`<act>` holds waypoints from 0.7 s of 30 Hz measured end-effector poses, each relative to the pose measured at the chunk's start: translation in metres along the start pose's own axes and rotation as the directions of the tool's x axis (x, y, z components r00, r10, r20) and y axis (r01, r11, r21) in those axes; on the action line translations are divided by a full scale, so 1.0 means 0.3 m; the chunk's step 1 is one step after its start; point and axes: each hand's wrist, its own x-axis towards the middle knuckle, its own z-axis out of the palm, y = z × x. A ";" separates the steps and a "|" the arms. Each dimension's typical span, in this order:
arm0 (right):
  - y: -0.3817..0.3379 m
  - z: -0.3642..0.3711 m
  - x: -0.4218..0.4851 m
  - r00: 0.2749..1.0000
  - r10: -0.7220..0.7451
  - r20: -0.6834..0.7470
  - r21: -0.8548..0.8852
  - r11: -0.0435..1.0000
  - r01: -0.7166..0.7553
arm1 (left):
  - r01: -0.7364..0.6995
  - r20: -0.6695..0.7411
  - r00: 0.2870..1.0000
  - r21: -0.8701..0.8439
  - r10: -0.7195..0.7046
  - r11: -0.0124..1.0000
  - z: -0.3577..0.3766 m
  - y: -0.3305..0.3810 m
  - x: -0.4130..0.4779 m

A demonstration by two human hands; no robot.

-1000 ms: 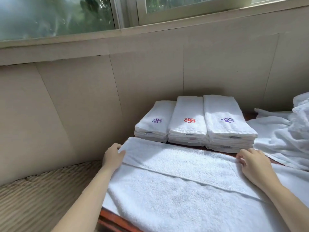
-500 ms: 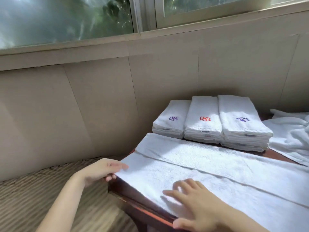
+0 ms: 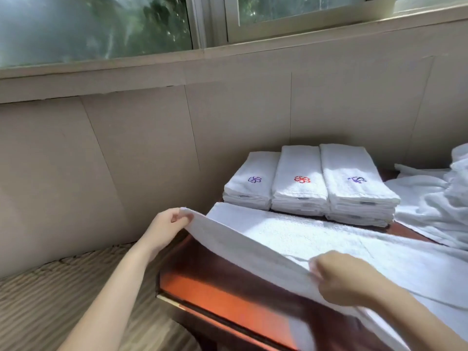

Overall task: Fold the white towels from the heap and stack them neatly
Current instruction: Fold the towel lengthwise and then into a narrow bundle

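Head view. The left hand pinches the near corner of the white towel, thumb and fingers closed on the cloth, and holds it raised off the table. The right hand has its fingers curled round the same long edge, farther along to the right of the left hand. Between the two hands that edge runs lifted and fairly taut. Under it the reddish wood of the table lies bare, down to the near rim with its pale metal strip. The rest of the towel lies flat on the table beyond both hands, with a fold line running along its length.

Left of the left hand, past the table's corner, there is open room over a ribbed woven surface, closed off by the beige panelled wall. A window sits above the wall.

Beyond the hands, just past the towel's far edge, three folded stacks stand side by side on the table near the wall. The left and right stacks carry a purple emblem on top, the middle one a red emblem. The right stack is the tallest. Right of the right hand and farther back, the heap of loose white towels lies on the table, its spread edge close beside the rightmost stack.
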 end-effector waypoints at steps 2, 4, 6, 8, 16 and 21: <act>0.121 -0.067 0.055 0.996 0.084 -0.007 0.037 0.996 -0.084 | 0.005 0.017 1.000 -0.058 -0.004 0.998 0.061 0.006 0.077; 0.217 -0.129 0.127 0.991 0.134 -0.031 0.023 0.991 -0.133 | 0.027 -0.014 1.000 -0.033 -0.028 0.999 0.131 0.020 0.159; 0.277 -0.146 0.220 0.980 0.188 -0.061 -0.025 0.981 -0.190 | 0.068 -0.069 0.996 0.113 -0.060 0.991 0.199 0.023 0.238; 0.313 -0.116 0.311 0.977 0.195 -0.085 -0.038 0.979 -0.198 | 0.125 -0.092 0.991 0.343 -0.099 0.931 0.257 -0.001 0.301; 0.366 0.119 0.441 0.868 0.352 -0.350 0.144 0.936 -0.321 | 0.232 -0.231 0.968 0.652 -0.101 0.722 0.364 -0.105 0.375; 0.354 0.095 0.418 0.911 0.313 -0.267 0.127 0.949 -0.289 | 0.219 -0.182 0.975 0.732 -0.125 0.645 0.361 -0.094 0.312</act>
